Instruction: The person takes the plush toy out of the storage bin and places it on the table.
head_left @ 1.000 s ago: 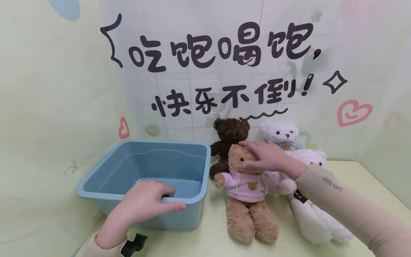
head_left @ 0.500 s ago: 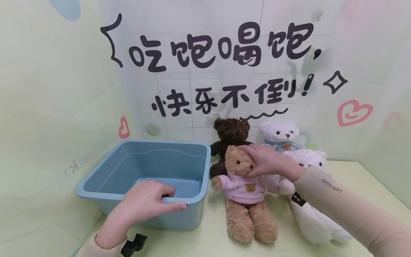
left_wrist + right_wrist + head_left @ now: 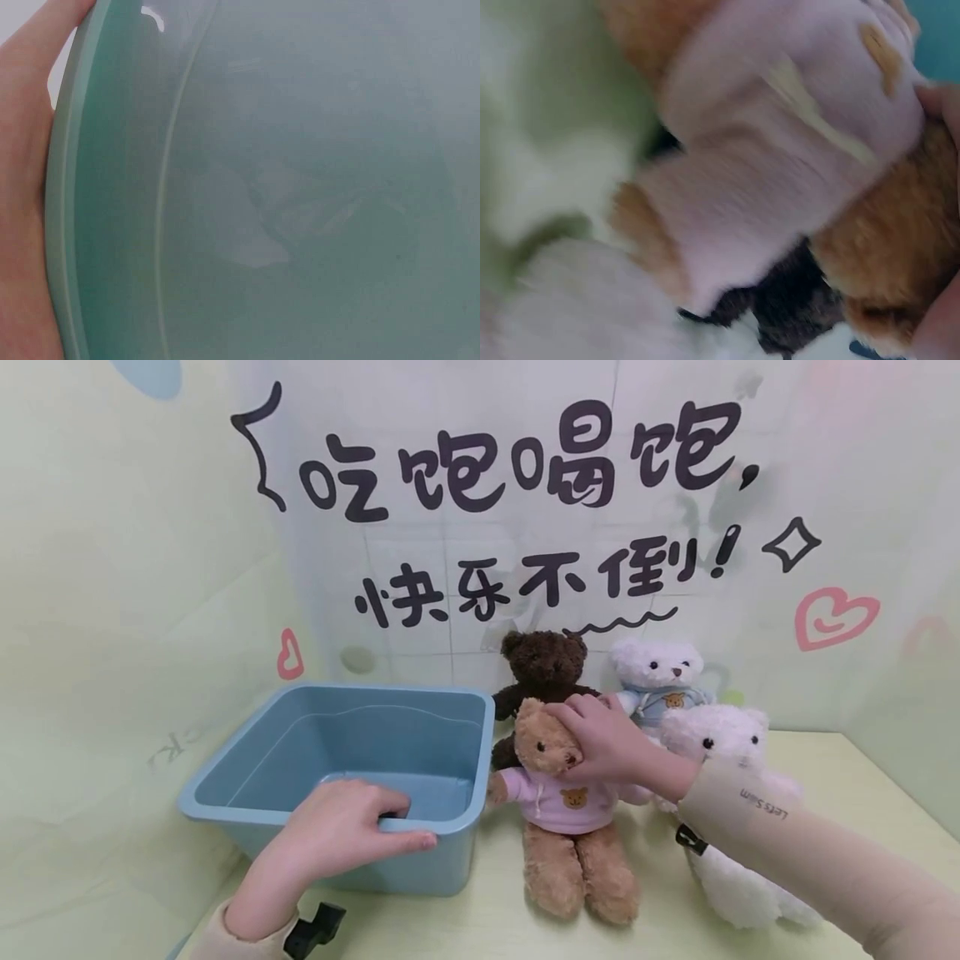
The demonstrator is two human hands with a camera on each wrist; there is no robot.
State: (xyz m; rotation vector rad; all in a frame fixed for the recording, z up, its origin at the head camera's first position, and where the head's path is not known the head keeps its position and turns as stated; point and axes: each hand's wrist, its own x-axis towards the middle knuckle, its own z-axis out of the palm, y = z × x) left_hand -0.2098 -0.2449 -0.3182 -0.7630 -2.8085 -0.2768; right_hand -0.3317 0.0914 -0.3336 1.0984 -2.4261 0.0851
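A tan teddy bear (image 3: 538,735) in a pink hoodie sits on the table, right of a blue plastic bin (image 3: 405,864). My right hand (image 3: 611,743) grips the bear by its head, thumb by the chin and fingers over the top and back. In the right wrist view the bear's hoodie (image 3: 742,157) appears close up and blurred. My left hand (image 3: 337,827) holds the bin's near rim, fingers inside and thumb along the outside. The left wrist view shows the bin's wall (image 3: 300,150) with part of that hand at its edge.
Behind the tan bear sits a dark brown bear (image 3: 543,660), partly covered. A white bear in a blue top (image 3: 656,664) sits at the back right. Another white bear (image 3: 712,735) is nearer, partly behind my right forearm. A printed curtain (image 3: 465,410) hangs at the back.
My right hand has slid from across the bear's face to a grip on its head. The bear has shifted slightly left. My left hand has stayed on the rim.
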